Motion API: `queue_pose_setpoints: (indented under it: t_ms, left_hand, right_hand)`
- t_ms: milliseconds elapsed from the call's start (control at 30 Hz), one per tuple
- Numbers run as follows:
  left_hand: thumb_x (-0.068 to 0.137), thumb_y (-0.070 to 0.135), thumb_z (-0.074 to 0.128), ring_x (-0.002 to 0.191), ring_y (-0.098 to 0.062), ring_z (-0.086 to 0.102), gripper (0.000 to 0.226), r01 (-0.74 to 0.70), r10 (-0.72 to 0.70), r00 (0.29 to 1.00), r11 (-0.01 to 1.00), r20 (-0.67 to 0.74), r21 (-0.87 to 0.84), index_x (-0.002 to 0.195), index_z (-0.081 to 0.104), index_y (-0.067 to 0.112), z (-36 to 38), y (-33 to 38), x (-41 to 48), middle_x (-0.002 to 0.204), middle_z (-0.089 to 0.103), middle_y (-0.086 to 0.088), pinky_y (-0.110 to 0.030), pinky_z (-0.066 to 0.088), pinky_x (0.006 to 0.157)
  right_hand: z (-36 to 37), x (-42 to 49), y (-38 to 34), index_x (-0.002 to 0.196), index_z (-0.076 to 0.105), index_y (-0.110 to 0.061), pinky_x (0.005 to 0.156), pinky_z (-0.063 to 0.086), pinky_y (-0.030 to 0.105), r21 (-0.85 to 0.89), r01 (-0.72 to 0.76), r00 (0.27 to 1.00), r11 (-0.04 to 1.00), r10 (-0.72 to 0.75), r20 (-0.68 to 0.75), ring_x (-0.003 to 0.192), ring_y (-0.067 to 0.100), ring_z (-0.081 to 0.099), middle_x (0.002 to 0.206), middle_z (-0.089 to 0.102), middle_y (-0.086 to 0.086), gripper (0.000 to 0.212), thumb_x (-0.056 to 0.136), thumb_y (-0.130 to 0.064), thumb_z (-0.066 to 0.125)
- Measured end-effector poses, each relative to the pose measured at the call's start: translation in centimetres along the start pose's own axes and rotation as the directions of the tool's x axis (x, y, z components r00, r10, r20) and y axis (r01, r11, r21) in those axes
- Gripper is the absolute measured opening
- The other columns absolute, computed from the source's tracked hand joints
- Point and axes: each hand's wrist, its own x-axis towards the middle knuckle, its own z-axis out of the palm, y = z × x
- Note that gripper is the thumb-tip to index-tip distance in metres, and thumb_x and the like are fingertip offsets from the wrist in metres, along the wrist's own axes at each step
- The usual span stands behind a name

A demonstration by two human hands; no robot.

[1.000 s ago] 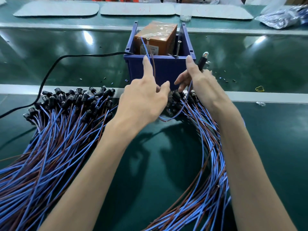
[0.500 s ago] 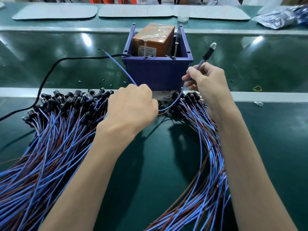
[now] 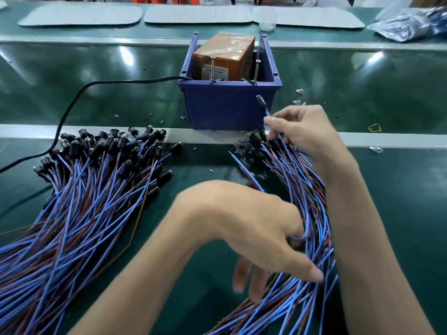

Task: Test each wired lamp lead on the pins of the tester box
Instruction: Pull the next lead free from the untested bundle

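Observation:
The orange tester box (image 3: 229,59) sits in a blue bin (image 3: 227,110), with two upright metal pins (image 3: 257,71) at the bin's front rim. My right hand (image 3: 304,134) pinches one lamp lead just below the bin's right front corner. That lead's black lamp head (image 3: 261,102) points up, away from the pins. My left hand (image 3: 242,228) is blurred, with thumb and fingers spread among the wire tails of the right bundle of leads (image 3: 302,184). It holds nothing that I can make out. A larger pile of leads (image 3: 96,189) lies to the left.
A black cable (image 3: 72,105) runs from the bin to the left edge. Pale mats (image 3: 79,14) and a plastic bag (image 3: 406,22) lie at the back. A yellow rubber band (image 3: 374,127) and small loose bits lie right of the bin.
My left hand has dropped from near the bin down to the right bundle's wire tails. My right hand has lowered, with the lamp head now lower in front of the bin.

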Motion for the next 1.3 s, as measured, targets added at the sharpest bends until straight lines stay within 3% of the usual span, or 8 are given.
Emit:
queue_pose_setpoints:
  t_ms: [200,367,533,700,800,1000,1200,1300]
  left_hand:
    - [0.094,0.052,0.047,0.062,-0.002,0.069,0.060,0.020,-0.015,0.998,0.996,-0.062,0.081,0.137,0.037,0.011,0.8,0.5,0.6,0.072,0.074,0.008,-0.022,0.043,0.064]
    - [0.091,0.058,0.048,0.061,0.025,0.046,0.064,-0.153,0.190,0.958,0.972,-0.215,0.178,0.143,0.031,0.026,0.4,0.3,-0.1,0.078,0.073,0.017,-0.017,0.043,0.063]
    - [0.095,0.052,0.043,0.084,0.001,0.055,0.044,-0.075,0.159,0.938,0.960,-0.307,0.269,0.126,0.055,0.022,0.4,-0.1,0.0,0.085,0.073,0.011,-0.030,0.050,0.084]
    - [0.098,0.047,0.039,0.044,0.008,0.054,0.042,0.051,0.011,0.951,0.980,-0.308,0.192,0.103,0.065,0.015,0.4,-0.7,-0.1,0.068,0.072,0.013,-0.020,0.042,0.056]
    - [0.098,0.046,0.039,0.042,0.008,0.053,0.042,0.053,0.003,0.946,0.985,-0.324,0.163,0.113,0.063,0.015,0.0,-1.1,-0.5,0.065,0.071,0.014,-0.022,0.047,0.060]
    - [0.096,0.039,0.042,0.079,-0.009,0.062,0.035,0.194,-0.095,0.925,0.951,-0.368,0.242,0.093,0.066,0.013,0.3,-1.5,1.2,0.063,0.071,0.006,-0.021,0.045,0.064]
    - [0.096,0.032,0.043,0.093,-0.011,0.064,0.029,0.002,0.029,0.991,0.972,-0.131,0.235,0.109,0.065,0.018,1.2,0.3,3.0,0.060,0.069,0.008,-0.018,0.044,0.061]
    - [0.094,0.033,0.050,0.073,-0.006,0.058,0.021,-0.051,0.123,0.965,0.955,-0.233,0.293,0.104,0.064,0.021,1.0,-0.1,2.7,0.060,0.062,0.009,-0.021,0.042,0.058]
  right_hand:
    - [0.1,0.4,1.0,0.073,0.065,-0.020,0.054,0.042,0.010,-0.233,-0.031,0.997,0.972,0.045,0.054,0.040,-0.003,0.048,0.063,0.069,-0.004,0.013,0.085,-0.021,0.070]
    - [0.2,0.6,1.3,0.072,0.065,-0.022,0.069,0.047,0.021,-0.381,-0.053,0.992,0.923,0.092,0.083,0.059,0.002,0.058,0.066,0.068,-0.005,0.014,0.084,-0.018,0.068]
    - [0.1,0.3,1.1,0.077,0.066,-0.031,0.072,0.038,0.022,-0.488,-0.027,0.997,0.873,0.055,0.044,0.081,0.014,0.054,0.065,0.057,-0.014,0.009,0.083,-0.025,0.070]
    - [-0.3,0.4,1.3,0.074,0.065,-0.030,0.083,0.046,0.029,-0.504,-0.050,0.997,0.862,0.076,0.031,0.087,0.017,0.054,0.066,0.056,-0.014,0.012,0.082,-0.026,0.072]
    - [-0.3,0.4,1.3,0.070,0.062,-0.032,0.085,0.048,0.032,-0.525,-0.034,0.997,0.850,0.067,0.043,0.090,0.019,0.054,0.067,0.055,-0.014,0.017,0.082,-0.027,0.072]
    - [-0.3,0.5,1.3,0.073,0.063,-0.032,0.086,0.049,0.033,-0.531,-0.019,0.997,0.847,0.059,0.059,0.089,0.018,0.054,0.068,0.055,-0.014,0.014,0.082,-0.029,0.073]
    - [-0.5,0.5,1.5,0.076,0.064,-0.032,0.084,0.047,0.030,-0.516,-0.018,0.996,0.856,0.062,0.069,0.087,0.017,0.054,0.069,0.055,-0.013,0.011,0.082,-0.029,0.073]
    - [-0.7,0.6,1.5,0.080,0.068,-0.031,0.077,0.043,0.025,-0.512,-0.022,0.994,0.859,0.075,0.083,0.084,0.015,0.054,0.069,0.056,-0.013,0.007,0.082,-0.028,0.073]
